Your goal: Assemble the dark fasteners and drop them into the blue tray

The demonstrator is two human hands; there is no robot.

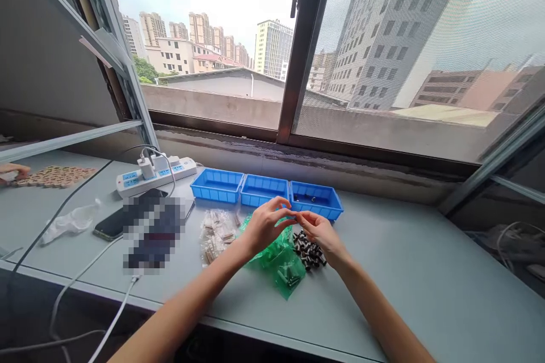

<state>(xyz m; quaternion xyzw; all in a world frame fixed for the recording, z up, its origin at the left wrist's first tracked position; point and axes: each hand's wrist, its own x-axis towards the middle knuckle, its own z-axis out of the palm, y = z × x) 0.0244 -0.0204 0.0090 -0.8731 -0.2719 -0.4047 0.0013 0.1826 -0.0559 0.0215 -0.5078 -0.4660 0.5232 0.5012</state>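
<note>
My left hand (pixel 269 222) and my right hand (pixel 318 233) meet at their fingertips above the table, just in front of the blue bins. Both pinch at one spot; whatever is between the fingers is too small to make out. Beneath my left hand lie green plastic bags (pixel 276 252), and one small green bag (pixel 289 277) holds metal pins or screws. A pile of dark metal fasteners (pixel 310 252) sits under my right hand. Left of the green bags is a heap of clear plastic packets (pixel 216 232) with small light-coloured pieces inside.
Three blue bins stand in a row: left (pixel 217 186), middle (pixel 264 190) and right (pixel 317 199), the right one holding a few small dark parts. A power strip (pixel 155 176), phones (pixel 119 221) and cables (pixel 121 309) lie left. Another person's hand (pixel 15 172) is at far left.
</note>
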